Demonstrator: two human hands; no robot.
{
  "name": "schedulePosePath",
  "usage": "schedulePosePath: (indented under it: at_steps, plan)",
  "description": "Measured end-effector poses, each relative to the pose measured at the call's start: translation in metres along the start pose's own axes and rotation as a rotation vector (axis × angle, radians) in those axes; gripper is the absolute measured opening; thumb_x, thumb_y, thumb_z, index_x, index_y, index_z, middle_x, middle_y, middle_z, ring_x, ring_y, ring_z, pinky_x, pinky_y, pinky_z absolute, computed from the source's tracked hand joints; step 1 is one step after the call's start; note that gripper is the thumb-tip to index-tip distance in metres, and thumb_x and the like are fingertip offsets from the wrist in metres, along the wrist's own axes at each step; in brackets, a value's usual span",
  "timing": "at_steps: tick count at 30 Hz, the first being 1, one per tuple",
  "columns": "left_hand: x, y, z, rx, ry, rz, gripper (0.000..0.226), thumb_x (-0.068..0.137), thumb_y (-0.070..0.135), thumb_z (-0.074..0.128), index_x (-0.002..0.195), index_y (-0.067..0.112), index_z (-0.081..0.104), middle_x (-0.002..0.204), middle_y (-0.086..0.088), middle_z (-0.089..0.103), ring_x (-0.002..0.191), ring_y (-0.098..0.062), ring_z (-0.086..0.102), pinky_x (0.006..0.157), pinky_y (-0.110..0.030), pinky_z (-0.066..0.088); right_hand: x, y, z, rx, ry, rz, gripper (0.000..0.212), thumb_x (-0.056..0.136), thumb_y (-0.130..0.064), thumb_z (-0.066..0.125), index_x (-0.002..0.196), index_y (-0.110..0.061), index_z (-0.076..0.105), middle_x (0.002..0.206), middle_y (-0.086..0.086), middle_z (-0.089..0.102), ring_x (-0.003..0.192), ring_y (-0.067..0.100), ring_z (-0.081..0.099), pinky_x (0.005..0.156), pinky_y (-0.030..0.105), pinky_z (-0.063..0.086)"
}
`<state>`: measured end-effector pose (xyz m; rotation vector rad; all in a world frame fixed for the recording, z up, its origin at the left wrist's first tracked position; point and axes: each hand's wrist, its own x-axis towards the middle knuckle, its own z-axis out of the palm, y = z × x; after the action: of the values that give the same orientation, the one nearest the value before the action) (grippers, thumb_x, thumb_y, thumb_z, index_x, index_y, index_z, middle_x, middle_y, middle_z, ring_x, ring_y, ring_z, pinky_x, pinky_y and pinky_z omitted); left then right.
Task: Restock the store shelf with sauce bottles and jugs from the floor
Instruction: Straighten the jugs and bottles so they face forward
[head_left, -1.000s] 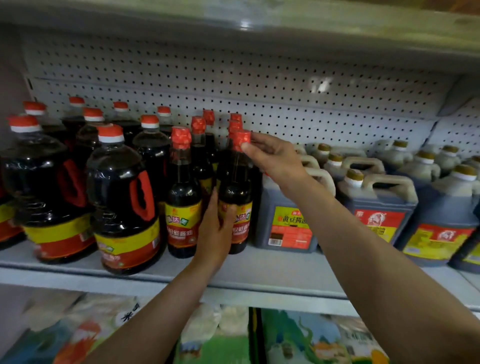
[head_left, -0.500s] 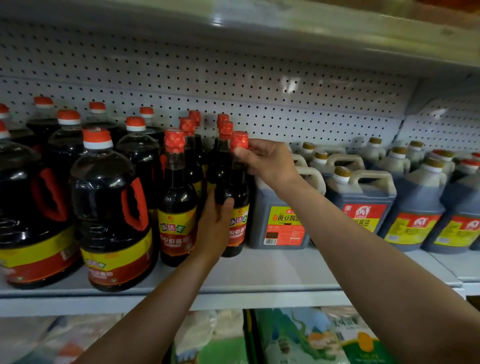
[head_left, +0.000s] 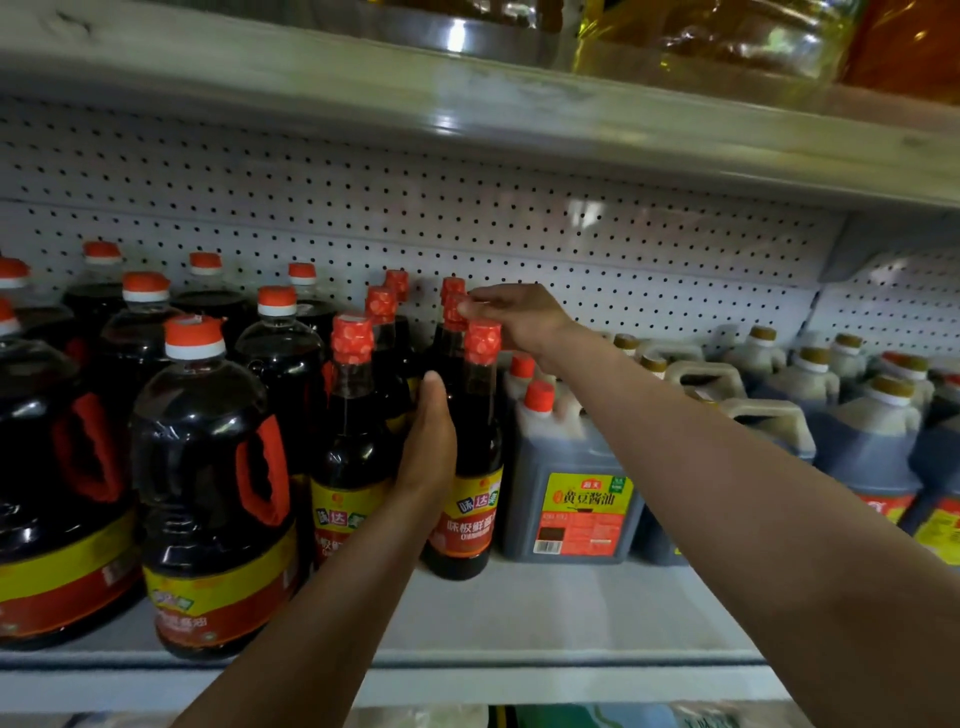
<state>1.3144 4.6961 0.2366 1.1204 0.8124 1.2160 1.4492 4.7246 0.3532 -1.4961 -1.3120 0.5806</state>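
Two rows of tall dark sauce bottles with red caps stand on the white shelf (head_left: 545, 613). The front right bottle (head_left: 480, 467) carries a red and yellow label. My left hand (head_left: 428, 447) reaches in between this bottle and the front left bottle (head_left: 350, 447), palm against the right bottle's side, fingers hidden behind it. My right hand (head_left: 519, 317) pinches the red cap of the second bottle (head_left: 453, 332) in the right row, just behind the front one.
Large dark jugs with red handles (head_left: 208, 467) crowd the shelf's left. Grey-blue jugs with pale handles (head_left: 571, 493) fill the right. The upper shelf (head_left: 467, 119) with yellow oil containers (head_left: 701, 36) hangs overhead. A pegboard wall backs the shelf.
My right hand has left the front bottle's cap and now pinches the cap behind it. My left hand slid deeper between the two front bottles. The view moved closer and upward.
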Motion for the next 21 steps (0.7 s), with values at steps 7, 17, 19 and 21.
schedulePosePath:
  at_steps: [7,17,19,21]
  plan:
    - [0.003,0.007,-0.002,-0.006,-0.071,-0.061,0.065,0.094,0.073,0.034,0.14,0.032,0.053,0.128,0.013,0.057,0.121,-0.013,0.055,0.108,-0.036,0.041,0.017,0.012,0.007,0.005,0.07,-0.021,0.046,0.073,-0.023,0.091,0.115,-0.011,0.076,0.112,0.008,0.076,0.103,0.019,0.072,0.101,0.036,0.055]
    - [0.013,0.004,-0.002,0.026,-0.071,-0.123,0.067,0.098,0.067,0.026,0.14,0.025,0.056,0.134,-0.002,0.062,0.124,-0.02,0.058,0.108,-0.04,0.042,0.019,0.021,-0.009,0.103,0.036,-0.013,0.042,0.079,-0.012,0.086,0.118,-0.003,0.073,0.104,0.013,0.077,0.086,0.02,0.076,0.076,0.028,0.062]
    - [0.013,0.004,-0.002,0.047,-0.075,-0.121,0.068,0.096,0.069,0.027,0.139,0.026,0.057,0.133,-0.001,0.063,0.124,-0.02,0.058,0.108,-0.04,0.042,0.021,0.023,-0.008,0.095,0.054,-0.004,0.042,0.078,-0.015,0.088,0.117,-0.006,0.075,0.101,0.011,0.078,0.091,0.025,0.076,0.084,0.036,0.063]
    - [0.014,0.006,0.0,0.083,-0.071,-0.111,0.081,0.084,0.084,0.03,0.135,0.03,0.06,0.132,0.0,0.064,0.123,-0.021,0.059,0.11,-0.043,0.041,0.022,0.024,-0.007,0.099,0.058,0.001,0.039,0.077,-0.016,0.088,0.113,-0.009,0.076,0.096,0.011,0.079,0.093,0.03,0.076,0.087,0.043,0.062]
